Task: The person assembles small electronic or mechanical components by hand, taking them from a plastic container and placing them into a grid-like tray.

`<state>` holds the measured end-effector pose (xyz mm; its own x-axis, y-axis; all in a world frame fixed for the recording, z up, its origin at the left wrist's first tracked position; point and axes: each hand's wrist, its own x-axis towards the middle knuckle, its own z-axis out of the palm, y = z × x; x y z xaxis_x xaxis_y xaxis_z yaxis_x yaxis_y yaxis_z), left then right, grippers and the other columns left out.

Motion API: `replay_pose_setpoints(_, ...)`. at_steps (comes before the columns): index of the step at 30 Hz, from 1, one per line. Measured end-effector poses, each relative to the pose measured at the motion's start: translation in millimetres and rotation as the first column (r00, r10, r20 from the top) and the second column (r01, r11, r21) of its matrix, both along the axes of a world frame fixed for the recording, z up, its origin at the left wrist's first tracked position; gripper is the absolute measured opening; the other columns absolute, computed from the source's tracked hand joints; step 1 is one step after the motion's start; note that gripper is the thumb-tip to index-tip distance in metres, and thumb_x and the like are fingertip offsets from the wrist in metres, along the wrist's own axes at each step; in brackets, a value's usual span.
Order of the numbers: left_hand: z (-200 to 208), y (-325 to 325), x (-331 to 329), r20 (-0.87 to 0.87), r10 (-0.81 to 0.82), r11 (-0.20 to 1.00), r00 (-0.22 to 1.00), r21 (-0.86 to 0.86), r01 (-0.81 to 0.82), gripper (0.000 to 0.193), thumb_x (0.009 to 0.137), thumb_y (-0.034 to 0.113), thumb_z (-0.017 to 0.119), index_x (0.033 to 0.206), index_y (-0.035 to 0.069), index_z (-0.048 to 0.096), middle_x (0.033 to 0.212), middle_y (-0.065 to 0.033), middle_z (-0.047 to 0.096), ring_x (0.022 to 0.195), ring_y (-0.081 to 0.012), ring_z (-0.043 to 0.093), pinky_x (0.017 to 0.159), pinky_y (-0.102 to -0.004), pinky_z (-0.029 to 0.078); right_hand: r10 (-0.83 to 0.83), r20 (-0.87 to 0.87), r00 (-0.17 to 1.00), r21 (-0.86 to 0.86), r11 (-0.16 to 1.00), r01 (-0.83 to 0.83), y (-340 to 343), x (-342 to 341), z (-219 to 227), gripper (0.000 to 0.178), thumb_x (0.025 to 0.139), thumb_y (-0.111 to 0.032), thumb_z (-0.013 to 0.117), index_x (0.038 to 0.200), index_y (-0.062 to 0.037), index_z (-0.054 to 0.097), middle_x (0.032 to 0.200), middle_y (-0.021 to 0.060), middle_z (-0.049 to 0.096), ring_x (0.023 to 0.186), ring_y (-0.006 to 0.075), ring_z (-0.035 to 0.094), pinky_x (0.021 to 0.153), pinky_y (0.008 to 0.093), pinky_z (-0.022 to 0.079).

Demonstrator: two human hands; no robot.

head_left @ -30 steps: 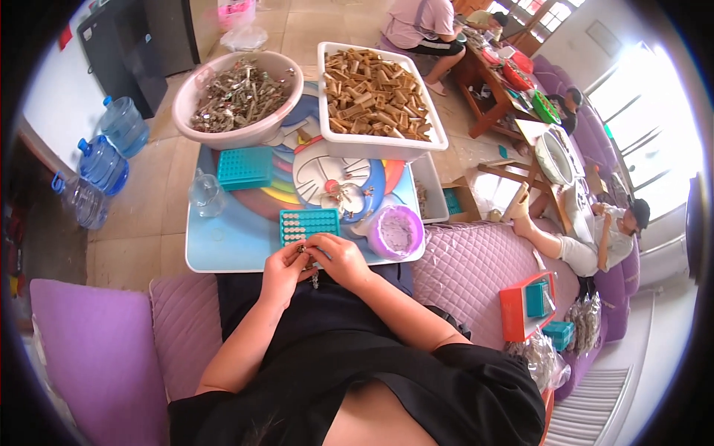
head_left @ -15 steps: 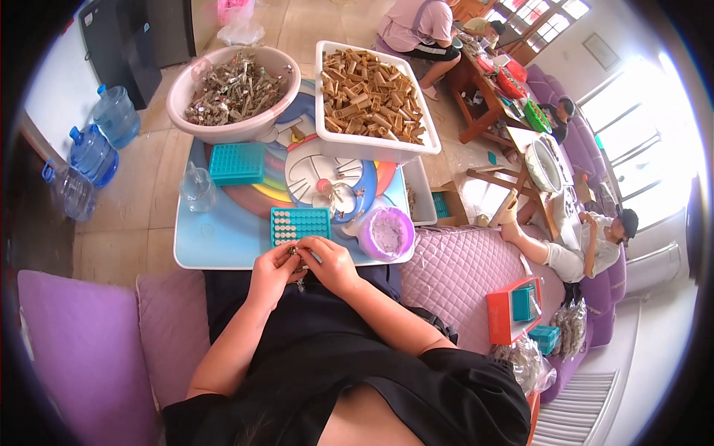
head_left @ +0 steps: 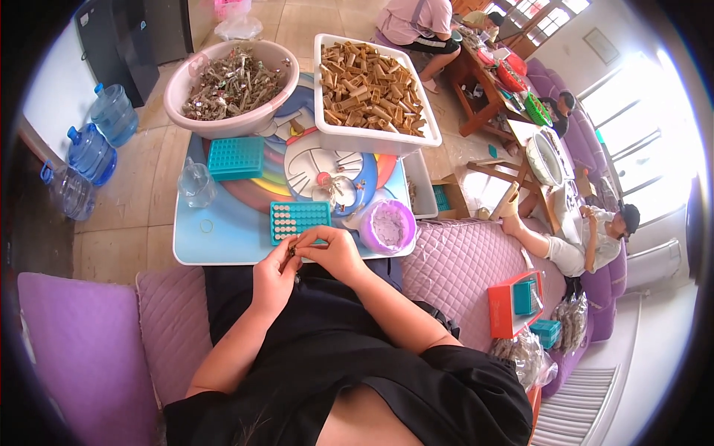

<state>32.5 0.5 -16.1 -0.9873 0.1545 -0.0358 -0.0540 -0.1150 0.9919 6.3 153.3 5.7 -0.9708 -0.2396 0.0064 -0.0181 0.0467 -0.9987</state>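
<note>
My left hand (head_left: pixel 274 276) and my right hand (head_left: pixel 335 254) meet at the table's near edge, fingertips pinched together. Between them shows a small dark brownish part (head_left: pixel 291 251), mostly covered by the fingers and too small to identify. Just beyond the fingertips lies a teal grid tray (head_left: pixel 316 215) with round whitish pieces filling several of its left-hand holes. A purple-rimmed tub (head_left: pixel 388 227) lined with a plastic bag stands to the right of my right hand. Small metallic pieces (head_left: pixel 342 187) are scattered on the tabletop beyond the tray.
The cartoon-printed table (head_left: pixel 230 241) also bears a pink basin (head_left: pixel 175 97) of tangled metallic parts, a white bin (head_left: pixel 372 141) of brown pieces, another teal tray (head_left: pixel 236 157) and a clear jug (head_left: pixel 196 186). Water bottles (head_left: pixel 93 154) stand left. Other people sit at tables farther right.
My right hand has shifted slightly and its fingers are bent more over the small part. The left hand stays almost in place, still pinching.
</note>
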Motion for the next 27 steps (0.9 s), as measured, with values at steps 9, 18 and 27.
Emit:
replay_pose_setpoints(9,14.8,-0.5,5.9,-0.140,-0.015,0.999,0.990,-0.050,0.008,0.033,0.089,-0.002,0.053,0.122,-0.004,0.051,0.104,-0.0091,0.064,0.092,-0.0110,0.060,0.081,-0.0239,0.048,0.064,0.246,0.967,-0.433,0.900,0.051,-2.5,7.2,-7.5,0.026,0.080,0.000,0.065,0.103,-0.0033,0.053,0.104,0.0075,0.057,0.094,0.0138,0.056,0.079,0.0311,0.050)
replay_pose_setpoints(18,3.3,-5.1,-2.1,0.142,-0.219,0.916,0.965,0.370,0.153,0.028,0.090,0.003,0.053,0.116,-0.004,0.057,0.109,-0.0102,0.061,0.097,-0.0137,0.059,0.085,-0.0245,0.048,0.326,0.305,0.895,-0.667,0.744,-0.043,11.6,13.5,-22.2,0.033,0.089,-0.015,0.059,0.118,-0.0021,0.050,0.108,0.0091,0.057,0.101,0.0204,0.058,0.088,0.0383,0.049)
replay_pose_setpoints(27,2.6,-13.9,-3.9,0.221,-0.240,0.850,0.945,0.518,0.095,0.030,0.092,0.007,0.052,0.121,0.001,0.054,0.114,-0.0118,0.059,0.102,-0.0202,0.060,0.087,-0.0343,0.052,0.337,0.313,0.888,-0.691,0.722,-0.030,-2.1,13.4,-9.6,0.019,0.089,-0.017,0.060,0.104,-0.0075,0.054,0.096,0.0009,0.056,0.089,0.0125,0.056,0.074,0.0314,0.051)
